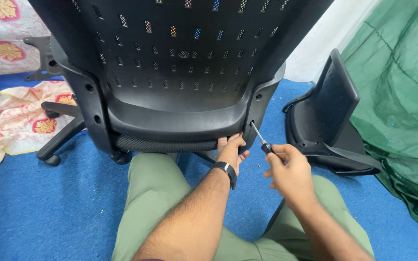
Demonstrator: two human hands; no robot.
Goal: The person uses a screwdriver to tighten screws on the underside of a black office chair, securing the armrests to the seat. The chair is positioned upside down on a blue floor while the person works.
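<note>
Gripping a screwdriver (261, 140) in the lower centre-right of the frame, the right hand (289, 173) has its fingers (273, 161) curled tight around the dark handle, with no gap between them. The metal shaft runs up and to the left, and its tip sits at a hole in the right-hand bracket of the office chair back (180, 63); whether the tip is seated on a screw cannot be told.

The left hand (231, 151) lies just left of the screwdriver, at centre frame. Its fingers (233, 139) are pressed together and hooked under the lower edge of the black plastic chair back, touching it beside the same bracket. A dark wristband (227, 171) sits on that wrist.

The chair back fills the upper centre of the frame, upright, with rows of small slots through its shell and a mesh seat edge (165, 144) showing below it. A black wheeled chair base (56, 140) extends to the left, resting on the blue carpet floor (49, 208).

Olive-green trouser legs (156, 193) of the person occupy the lower centre, either side of the forearms.

A second black chair part (330, 106) stands right of centre, near the right hand but apart from it. Green fabric (397, 96) covers the right edge. A floral patterned cloth (10, 121) lies on the floor at mid-left.
</note>
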